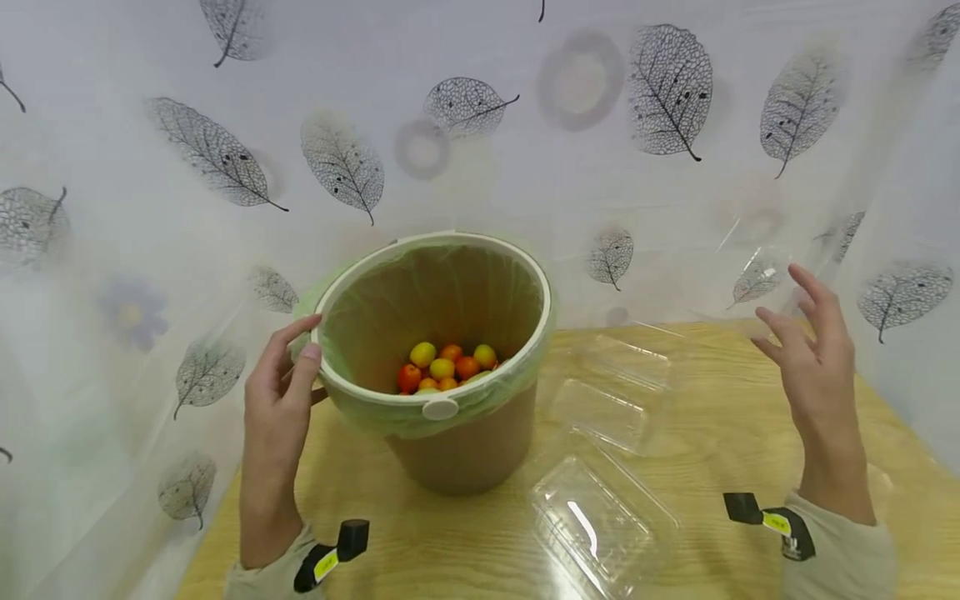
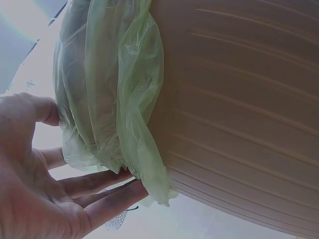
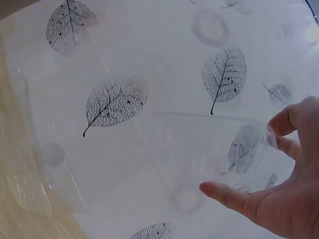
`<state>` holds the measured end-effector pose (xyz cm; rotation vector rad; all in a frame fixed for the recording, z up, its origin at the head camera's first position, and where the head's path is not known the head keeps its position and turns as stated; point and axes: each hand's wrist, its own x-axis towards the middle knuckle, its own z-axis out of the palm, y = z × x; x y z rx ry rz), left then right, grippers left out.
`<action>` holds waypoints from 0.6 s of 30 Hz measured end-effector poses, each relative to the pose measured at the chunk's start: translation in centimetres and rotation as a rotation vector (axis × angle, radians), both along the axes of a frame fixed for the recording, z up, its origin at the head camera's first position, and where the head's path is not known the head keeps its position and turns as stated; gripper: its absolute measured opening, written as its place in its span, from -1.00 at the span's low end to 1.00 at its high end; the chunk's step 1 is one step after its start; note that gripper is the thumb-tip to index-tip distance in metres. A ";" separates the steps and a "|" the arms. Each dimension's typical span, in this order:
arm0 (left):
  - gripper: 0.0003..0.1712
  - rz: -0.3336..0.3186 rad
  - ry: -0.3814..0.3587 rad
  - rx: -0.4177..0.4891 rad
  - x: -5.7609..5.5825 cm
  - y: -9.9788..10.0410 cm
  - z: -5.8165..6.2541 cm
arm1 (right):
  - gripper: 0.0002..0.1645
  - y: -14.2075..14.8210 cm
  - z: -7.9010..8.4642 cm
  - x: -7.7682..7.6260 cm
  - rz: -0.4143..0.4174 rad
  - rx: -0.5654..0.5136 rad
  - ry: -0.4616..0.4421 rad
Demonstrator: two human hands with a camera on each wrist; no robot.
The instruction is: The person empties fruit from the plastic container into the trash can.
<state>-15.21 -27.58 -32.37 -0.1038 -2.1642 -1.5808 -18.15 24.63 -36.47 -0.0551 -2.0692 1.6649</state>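
A brown bucket (image 1: 468, 450) with a white rim and a green plastic liner (image 1: 360, 283) stands tilted toward me. Red, orange and yellow cherry tomatoes (image 1: 442, 367) lie inside it. My left hand (image 1: 281, 400) grips the left side of the rim, thumb on top; in the left wrist view its fingers (image 2: 117, 199) press the liner's folds from outside. Over the table's right side, my right hand (image 1: 817, 367) holds a clear plastic container (image 3: 209, 149) between thumb and fingers. The container is see-through, so its outline is faint in the head view.
Several clear plastic containers or lids lie right of the bucket, the closest a clear tray (image 1: 592, 525) near the front. A wooden table (image 1: 427, 550) is underneath. A translucent leaf-printed curtain (image 1: 510, 183) hangs behind and along both sides.
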 end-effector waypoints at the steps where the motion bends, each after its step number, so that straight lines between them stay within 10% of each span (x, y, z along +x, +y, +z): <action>1: -0.58 -0.001 0.002 0.001 0.0 0.0 -0.1 | -0.32 0.5 -0.2 -0.1 -0.020 0.022 -0.042; 8: -0.58 0.004 0.009 0.001 -0.1 0.0 -0.1 | -0.25 4.0 -2.2 -0.3 -0.056 0.253 -0.339; 18: -0.56 0.031 0.015 -0.014 -0.1 0.3 -0.2 | -0.20 6.1 -4.8 -1.2 0.090 0.206 -0.550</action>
